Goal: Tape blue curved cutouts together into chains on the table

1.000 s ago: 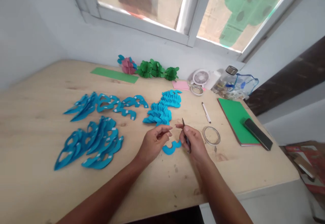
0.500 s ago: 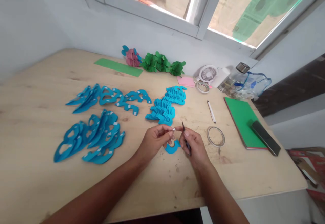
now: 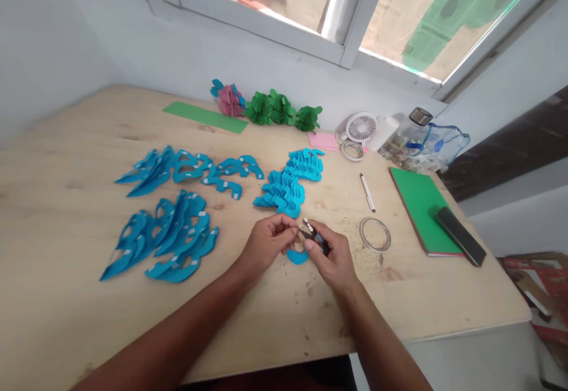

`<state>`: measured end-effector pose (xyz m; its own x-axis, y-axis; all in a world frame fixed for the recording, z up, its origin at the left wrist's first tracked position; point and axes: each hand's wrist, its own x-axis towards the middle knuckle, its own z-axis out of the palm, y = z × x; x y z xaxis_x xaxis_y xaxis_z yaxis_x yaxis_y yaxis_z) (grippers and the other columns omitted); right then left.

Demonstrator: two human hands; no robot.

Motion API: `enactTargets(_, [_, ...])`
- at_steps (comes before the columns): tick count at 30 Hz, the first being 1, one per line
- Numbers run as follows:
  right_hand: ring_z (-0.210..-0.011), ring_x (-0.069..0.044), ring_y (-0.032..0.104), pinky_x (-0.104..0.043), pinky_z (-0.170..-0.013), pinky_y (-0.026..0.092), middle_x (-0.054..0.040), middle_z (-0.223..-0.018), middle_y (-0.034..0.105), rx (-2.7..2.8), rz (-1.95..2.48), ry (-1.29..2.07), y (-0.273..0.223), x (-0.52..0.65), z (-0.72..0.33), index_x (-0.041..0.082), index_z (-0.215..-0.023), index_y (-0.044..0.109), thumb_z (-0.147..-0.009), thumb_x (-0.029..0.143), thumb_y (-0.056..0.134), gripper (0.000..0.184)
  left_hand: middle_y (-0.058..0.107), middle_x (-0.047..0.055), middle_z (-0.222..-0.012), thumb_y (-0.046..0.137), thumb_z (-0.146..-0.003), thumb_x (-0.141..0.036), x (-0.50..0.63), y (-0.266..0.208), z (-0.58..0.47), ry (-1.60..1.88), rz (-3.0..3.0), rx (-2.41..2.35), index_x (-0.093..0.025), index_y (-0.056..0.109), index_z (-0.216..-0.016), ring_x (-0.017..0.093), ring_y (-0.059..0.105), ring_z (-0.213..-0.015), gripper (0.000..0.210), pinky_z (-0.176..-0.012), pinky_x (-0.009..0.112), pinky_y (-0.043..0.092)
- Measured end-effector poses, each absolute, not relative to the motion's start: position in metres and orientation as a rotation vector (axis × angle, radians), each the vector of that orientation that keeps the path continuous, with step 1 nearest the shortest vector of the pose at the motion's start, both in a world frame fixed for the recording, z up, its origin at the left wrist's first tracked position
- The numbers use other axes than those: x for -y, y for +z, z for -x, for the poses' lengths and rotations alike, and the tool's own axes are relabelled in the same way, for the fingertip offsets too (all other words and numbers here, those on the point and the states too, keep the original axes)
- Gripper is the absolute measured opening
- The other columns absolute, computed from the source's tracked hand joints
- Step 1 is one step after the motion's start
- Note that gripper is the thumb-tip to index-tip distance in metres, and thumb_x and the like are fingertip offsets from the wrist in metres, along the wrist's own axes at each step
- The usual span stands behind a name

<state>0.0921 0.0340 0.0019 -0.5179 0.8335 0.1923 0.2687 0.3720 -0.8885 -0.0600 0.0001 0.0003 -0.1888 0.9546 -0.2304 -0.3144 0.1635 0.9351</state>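
My left hand [image 3: 271, 238] is closed in a pinch, with a tiny pale piece, possibly tape, at its fingertips. My right hand [image 3: 332, 256] is closed around a dark, pointed tool [image 3: 307, 234]; its exact kind is partly hidden by the fingers. The tool's tip points left and reaches the left fingertips. Several small white pieces [image 3: 308, 225] sit at the right index finger. Just below both hands, a curved blue paper cutout [image 3: 296, 257] lies on the wooden table [image 3: 266, 326], partly covered by the fingers.
Blue paper cutouts with white patches [image 3: 177, 237] spread at left. Layered blue paper [image 3: 281, 193] lies beyond my hands. A tape roll [image 3: 375, 235], pen [image 3: 367, 193], green book [image 3: 421, 210] and black case [image 3: 460, 237] are at right. A small fan [image 3: 361, 128] and bottle [image 3: 415, 128] stand behind.
The dark tool has turned from nearly upright to pointing left at the left fingertips. White pieces now show at the right index finger. The view has shifted slightly.
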Motion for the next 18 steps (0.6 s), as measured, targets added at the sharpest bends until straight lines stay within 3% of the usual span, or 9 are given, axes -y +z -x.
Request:
enactTargets(9, [-0.068,-0.015,0.06,-0.025,-0.063,0.049,-0.0049,-0.087,0.068,1.855,1.104,0.928,-0.007,-0.041,-0.097,0.016,-0.108,0.065,-0.075,0.028,0.063,0.035,0.06,-0.002,-0.052,0.062,-0.066,-0.027,-0.001,-0.002,0.058,1.309,-0.897,-1.277,-0.016,0.058,-0.066,0.009,0.05,-0.045,0.013,-0.043,0.019,0.038])
enactTargets(18, [-0.069,-0.014,0.06,-0.024,-0.061,0.049,-0.0037,-0.085,0.067,1.869,1.043,1.064,-0.009,-0.041,-0.097,0.019,-0.106,0.066,-0.075,0.019,0.059,0.032,0.062,0.0,-0.062,0.058,-0.074,-0.028,0.004,-0.002,0.059,1.178,-1.138,-1.261,-0.015,0.059,-0.067,0.012,0.056,-0.06,0.015,-0.057,0.023,0.044])
